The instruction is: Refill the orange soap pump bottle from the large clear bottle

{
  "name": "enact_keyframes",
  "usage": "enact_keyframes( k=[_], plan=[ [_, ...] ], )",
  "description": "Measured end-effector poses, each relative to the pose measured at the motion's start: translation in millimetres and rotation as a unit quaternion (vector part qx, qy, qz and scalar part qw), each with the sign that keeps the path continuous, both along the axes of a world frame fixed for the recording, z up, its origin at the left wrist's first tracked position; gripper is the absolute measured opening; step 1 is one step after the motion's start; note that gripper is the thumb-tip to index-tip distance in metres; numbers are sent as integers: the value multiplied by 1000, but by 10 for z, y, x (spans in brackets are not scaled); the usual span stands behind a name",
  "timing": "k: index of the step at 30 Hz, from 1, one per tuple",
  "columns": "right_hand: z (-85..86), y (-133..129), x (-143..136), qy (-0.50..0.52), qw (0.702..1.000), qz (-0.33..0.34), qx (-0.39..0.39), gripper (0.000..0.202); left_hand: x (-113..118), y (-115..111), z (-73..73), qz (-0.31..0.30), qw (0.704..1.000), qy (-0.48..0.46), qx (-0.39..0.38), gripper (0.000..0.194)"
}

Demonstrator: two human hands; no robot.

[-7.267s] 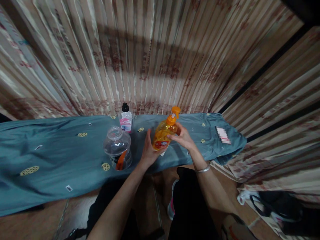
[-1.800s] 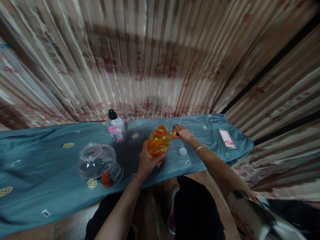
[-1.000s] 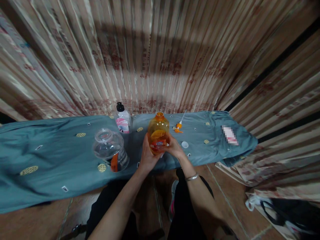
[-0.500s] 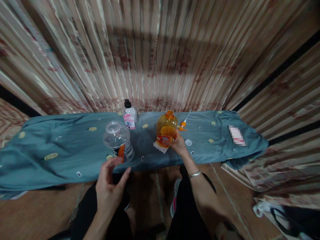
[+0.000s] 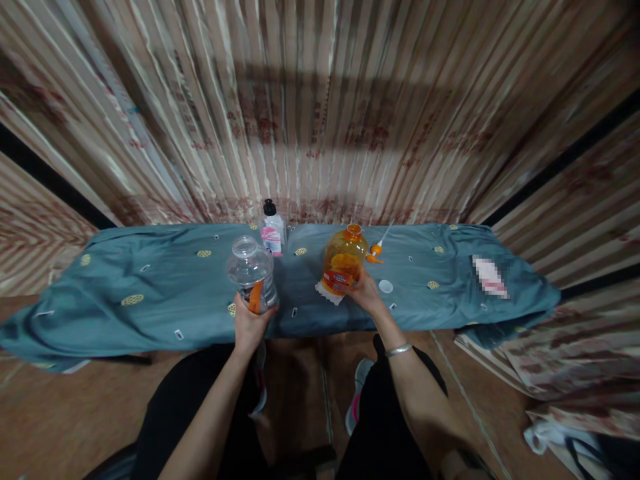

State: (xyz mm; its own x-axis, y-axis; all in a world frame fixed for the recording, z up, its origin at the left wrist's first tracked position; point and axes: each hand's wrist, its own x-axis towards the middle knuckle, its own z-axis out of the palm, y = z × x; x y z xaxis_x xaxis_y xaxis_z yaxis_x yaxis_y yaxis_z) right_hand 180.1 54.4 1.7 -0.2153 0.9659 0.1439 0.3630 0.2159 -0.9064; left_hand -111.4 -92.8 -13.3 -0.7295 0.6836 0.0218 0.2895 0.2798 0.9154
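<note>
My left hand (image 5: pixel 253 325) is wrapped round the lower part of a clear plastic bottle (image 5: pixel 250 272) with an orange and black label and no cap. My right hand (image 5: pixel 363 289) grips the lower right side of an orange see-through bottle (image 5: pixel 344 257), also uncapped. That one stands upright on a white scalloped cloth or paper (image 5: pixel 330 295). Behind the clear bottle is a small bottle (image 5: pixel 273 235) with a black cap and pink label. An orange pump top (image 5: pixel 376 250) with a pale tube lies right of the orange bottle, and a white round disc (image 5: pixel 385 287) lies nearer me.
A green-blue cloth with yellow patterns covers the long narrow table (image 5: pixel 170 287). A blurred white and pink item (image 5: pixel 491 276) lies at its right end. Striped curtains (image 5: pixel 310 120) hang behind and at both sides. My legs are below the front edge.
My left hand has moved up and closed round the clear bottle, which it was open beside before. My right hand stays on the orange bottle. The whole view has shifted slightly.
</note>
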Motion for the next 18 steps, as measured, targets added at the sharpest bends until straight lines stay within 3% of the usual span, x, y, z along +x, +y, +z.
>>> enact_keyframes(
  k=[2,4,9,18],
  plan=[
    [12,-7,2,7,1000,0,3,71,-35,6,60,2,1000,1,-24,32],
    [28,-13,7,6,1000,3,5,73,-59,8,140,-3,999,-2,-35,31],
    [46,-20,19,-5,1000,9,5,72,-45,-22,315,-33,999,-31,-16,65],
    [41,-43,18,2,1000,12,15,70,137,-14,579,-111,983,-138,52,77]
  ],
)
